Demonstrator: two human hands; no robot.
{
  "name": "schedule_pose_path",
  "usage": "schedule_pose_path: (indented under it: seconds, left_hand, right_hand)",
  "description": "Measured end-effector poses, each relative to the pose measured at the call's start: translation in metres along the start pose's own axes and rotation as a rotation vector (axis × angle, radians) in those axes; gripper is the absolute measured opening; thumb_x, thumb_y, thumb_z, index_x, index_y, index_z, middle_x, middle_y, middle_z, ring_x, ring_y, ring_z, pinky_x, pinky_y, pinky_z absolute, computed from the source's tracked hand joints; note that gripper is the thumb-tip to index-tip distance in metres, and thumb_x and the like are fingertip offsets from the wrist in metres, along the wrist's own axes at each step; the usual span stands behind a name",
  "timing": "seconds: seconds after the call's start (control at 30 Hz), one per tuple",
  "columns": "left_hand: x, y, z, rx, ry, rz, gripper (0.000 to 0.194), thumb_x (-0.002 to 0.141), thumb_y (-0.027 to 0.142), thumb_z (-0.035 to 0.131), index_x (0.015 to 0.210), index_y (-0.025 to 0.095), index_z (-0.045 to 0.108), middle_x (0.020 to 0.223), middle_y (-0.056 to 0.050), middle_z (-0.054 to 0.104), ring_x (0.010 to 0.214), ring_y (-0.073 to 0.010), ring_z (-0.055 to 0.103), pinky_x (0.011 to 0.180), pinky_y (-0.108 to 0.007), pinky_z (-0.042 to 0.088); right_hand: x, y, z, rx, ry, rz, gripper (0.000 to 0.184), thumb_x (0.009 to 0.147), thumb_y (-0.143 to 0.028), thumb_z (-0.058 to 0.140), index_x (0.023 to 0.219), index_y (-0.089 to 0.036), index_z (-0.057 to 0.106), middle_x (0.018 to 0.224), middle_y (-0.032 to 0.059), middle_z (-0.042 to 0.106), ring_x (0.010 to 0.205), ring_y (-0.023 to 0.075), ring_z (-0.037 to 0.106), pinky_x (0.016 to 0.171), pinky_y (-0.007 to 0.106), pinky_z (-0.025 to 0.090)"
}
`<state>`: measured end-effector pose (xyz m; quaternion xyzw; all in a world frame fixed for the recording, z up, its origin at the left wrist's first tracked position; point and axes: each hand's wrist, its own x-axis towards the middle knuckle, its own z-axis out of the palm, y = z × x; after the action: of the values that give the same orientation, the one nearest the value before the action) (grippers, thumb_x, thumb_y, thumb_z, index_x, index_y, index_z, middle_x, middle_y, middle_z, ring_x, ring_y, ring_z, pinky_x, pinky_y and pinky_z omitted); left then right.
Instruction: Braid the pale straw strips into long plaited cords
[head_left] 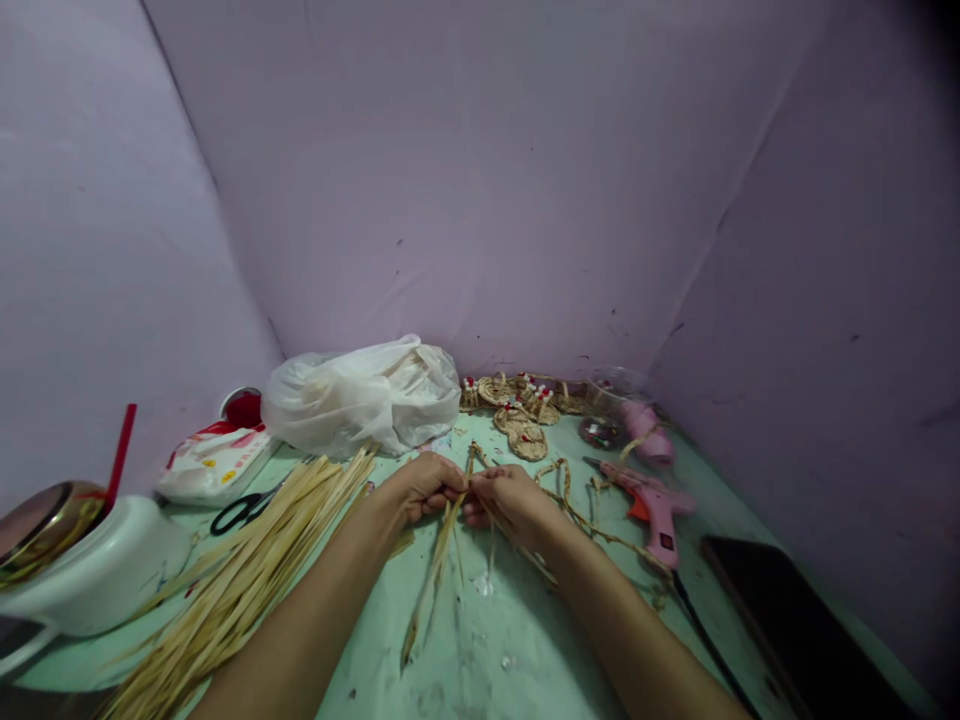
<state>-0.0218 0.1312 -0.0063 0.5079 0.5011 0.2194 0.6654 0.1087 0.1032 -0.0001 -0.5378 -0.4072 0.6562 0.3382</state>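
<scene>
Between my two hands is a narrow braid of dried straw strips (433, 595); its loose ends hang down toward me and its plaited tip points to the back. My left hand (431, 487) pinches the strips from the left, fingers curled. Close against it, my right hand (508, 500) is closed on the same strips from the right, with some strands trailing under its wrist. A bundle of pale dry straw (255, 590) lies beside and partly behind my left forearm. To the right of my right hand, a finished thin braid (592, 525) curves over the table.
A pink glue gun (656, 505) with a black cord and a dark phone (795, 620) lie right. Woven ornaments (525, 430) and a plastic bag (367, 395) sit by the wall. Left are black scissors (236, 514), a tissue pack (214, 468) and a white pot (127, 565).
</scene>
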Motion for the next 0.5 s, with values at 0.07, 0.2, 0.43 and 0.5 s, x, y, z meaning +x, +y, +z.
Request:
schedule_pose_path:
  seconds: [0.07, 0.2, 0.43, 0.5]
  left_hand:
    - [0.000, -0.001, 0.001, 0.045, 0.027, -0.002, 0.007, 0.051, 0.016, 0.048, 0.046, 0.014, 0.044, 0.035, 0.007, 0.034, 0.025, -0.0017, 0.020, 0.030, -0.018, 0.005]
    - [-0.001, 0.000, 0.004, 0.176, 0.083, 0.002, 0.003, 0.051, 0.015, 0.049, 0.049, 0.013, 0.050, 0.035, 0.006, 0.038, 0.026, -0.0033, 0.023, 0.030, -0.019, 0.012]
    - [-0.014, 0.015, -0.002, 0.470, 0.132, -0.025, 0.008, 0.053, 0.019, 0.054, 0.049, 0.013, 0.053, 0.036, 0.003, 0.044, 0.030, -0.0051, 0.028, 0.033, -0.019, 0.019]
    - [-0.019, 0.020, 0.000, 0.534, 0.150, -0.042, 0.008, 0.054, 0.019, 0.053, 0.049, 0.013, 0.053, 0.036, 0.003, 0.043, 0.030, -0.0051, 0.027, 0.034, -0.020, 0.019]
  right_hand:
    - [0.002, 0.002, -0.001, -0.059, 0.057, -0.024, 0.013, 0.064, -0.011, 0.048, 0.052, -0.011, 0.052, 0.038, -0.0021, 0.045, 0.031, 0.0041, 0.032, 0.034, 0.017, 0.024]
    - [0.007, 0.007, -0.008, -0.189, 0.104, -0.062, 0.015, 0.060, -0.012, 0.051, 0.046, -0.012, 0.051, 0.030, -0.0063, 0.034, 0.028, 0.0017, 0.020, 0.033, 0.019, 0.011]
    - [0.008, 0.011, -0.009, -0.164, 0.117, -0.076, 0.011, 0.058, -0.014, 0.051, 0.047, -0.014, 0.049, 0.031, -0.0073, 0.034, 0.028, 0.0022, 0.020, 0.033, 0.020, 0.011]
    - [0.008, 0.012, -0.009, -0.149, 0.092, -0.084, 0.010, 0.058, -0.016, 0.051, 0.048, -0.014, 0.050, 0.031, -0.0073, 0.033, 0.028, 0.0022, 0.019, 0.033, 0.020, 0.010]
